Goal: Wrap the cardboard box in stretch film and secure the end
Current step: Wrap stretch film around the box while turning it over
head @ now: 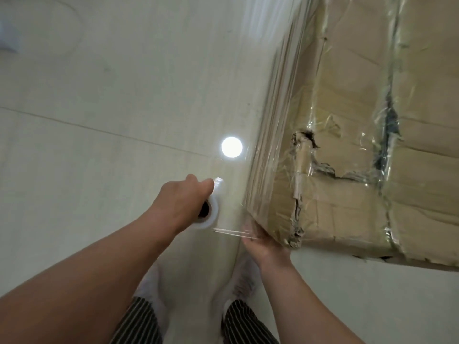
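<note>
Striped trousers (pixel 141 321) show at 6 o'clock above a pale floor (pixel 99 95). Just below centre, the left hand (pixel 181 202) curls round a roll (pixel 212 214) of stretch film. At 5 o'clock the right hand (pixel 263 247) seems to lay flat fingers on the film (pixel 273 108) at the box's near corner, though blur hides detail. The cardboard box (pixel 347 207) fills 2 to 4 o'clock, torn and already layered in film. Wrapping looks well advanced; cutting and fixing the end remain. Its contents cannot be seen.
</note>
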